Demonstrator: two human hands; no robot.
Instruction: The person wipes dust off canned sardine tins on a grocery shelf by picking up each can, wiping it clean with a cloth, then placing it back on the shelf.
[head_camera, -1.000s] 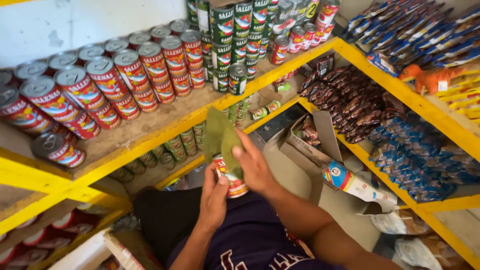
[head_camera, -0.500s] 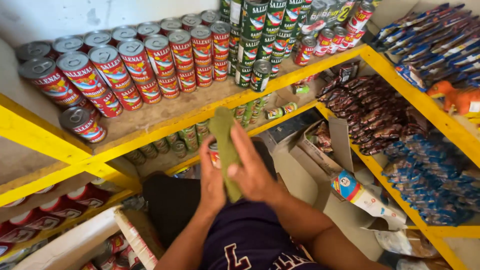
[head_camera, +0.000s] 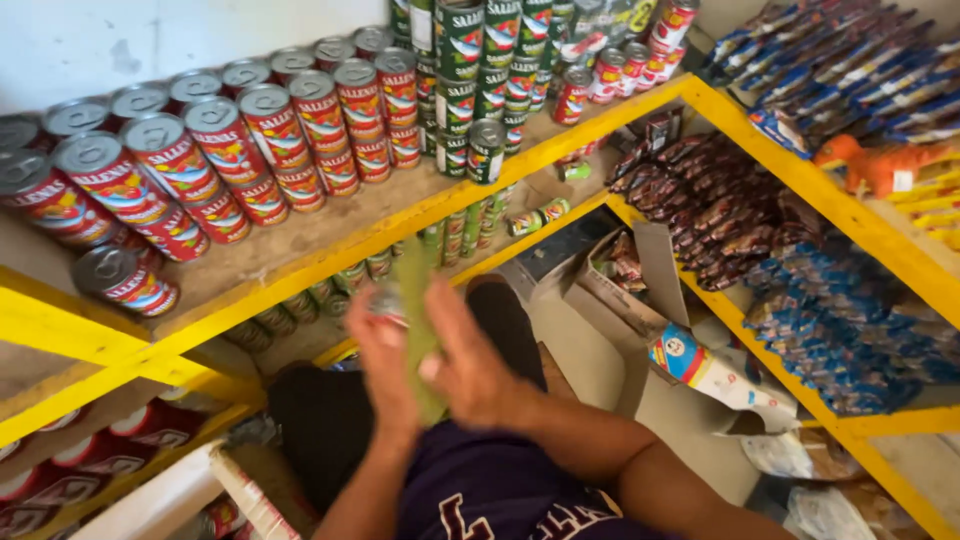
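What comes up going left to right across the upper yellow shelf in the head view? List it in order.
Red-labelled cans → green-labelled cans → small red cans → dark brown packets → blue packets → orange toy.

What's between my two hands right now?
A green cloth, pressed between left hand and right hand, with a can partly hidden behind; head view.
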